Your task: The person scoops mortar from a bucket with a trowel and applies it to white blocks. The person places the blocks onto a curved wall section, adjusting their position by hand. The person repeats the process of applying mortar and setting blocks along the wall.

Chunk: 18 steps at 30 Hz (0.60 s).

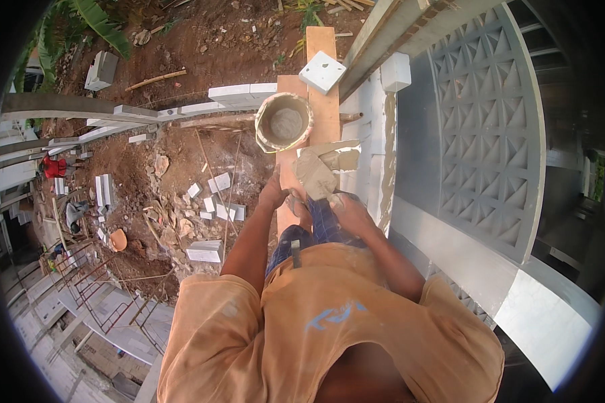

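Note:
My right hand (353,213) is closed in front of my blue trousers, its knuckles smeared with grey. It grips a trowel (316,176) whose blade is coated in wet grey mortar; the handle is hidden in the hand. Just beyond the blade lies a flat pale piece (351,145) with mortar spread over it. My left hand (273,193) hangs by the left edge of the wooden plank (324,111), fingers curled; whatever it may hold is hidden. A mortar-crusted bucket (284,122) with grey mortar inside stands on the planks ahead.
A white block (323,72) rests on the plank beyond the bucket. Along the right runs a white block wall (388,151) topped with mortar, beside a grey patterned panel (487,134). Down on the left, soil holds scattered white blocks (205,251) and metal scaffolding (107,282).

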Motion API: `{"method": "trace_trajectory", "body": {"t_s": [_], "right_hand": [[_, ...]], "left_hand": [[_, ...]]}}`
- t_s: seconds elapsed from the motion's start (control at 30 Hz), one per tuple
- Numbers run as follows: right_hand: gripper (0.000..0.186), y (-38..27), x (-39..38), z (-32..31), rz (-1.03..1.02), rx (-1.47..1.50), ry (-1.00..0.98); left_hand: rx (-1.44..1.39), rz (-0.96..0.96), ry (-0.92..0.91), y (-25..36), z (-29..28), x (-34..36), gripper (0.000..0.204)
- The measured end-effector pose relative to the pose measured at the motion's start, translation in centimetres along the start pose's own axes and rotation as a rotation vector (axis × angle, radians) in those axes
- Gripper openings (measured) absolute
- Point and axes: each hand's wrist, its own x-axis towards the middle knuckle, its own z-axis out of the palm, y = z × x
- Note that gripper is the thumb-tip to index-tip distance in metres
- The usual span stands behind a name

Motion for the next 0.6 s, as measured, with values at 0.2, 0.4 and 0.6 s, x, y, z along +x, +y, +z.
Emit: {"method": "trace_trajectory", "body": {"t_s": [0.2, 0.4, 0.6], "right_hand": [[0.049, 3.9, -1.9, -2.2, 0.124, -0.156, 0.281], [0.047, 7.8, -0.9, 1.9, 0.188, -0.062, 0.410], [0.050, 4.6, -3.5, 0.9, 0.183, 0.451, 0.054]], "left_hand": [[-0.016, -0.090, -0.069, -5.5, 0.0, -4.1, 0.106], [-0.019, -0.254, -0.156, -5.2, -0.8, -8.0, 0.095], [-0.143, -0.127, -0.066, -6.7, 0.4, -9.2, 0.087]]}}
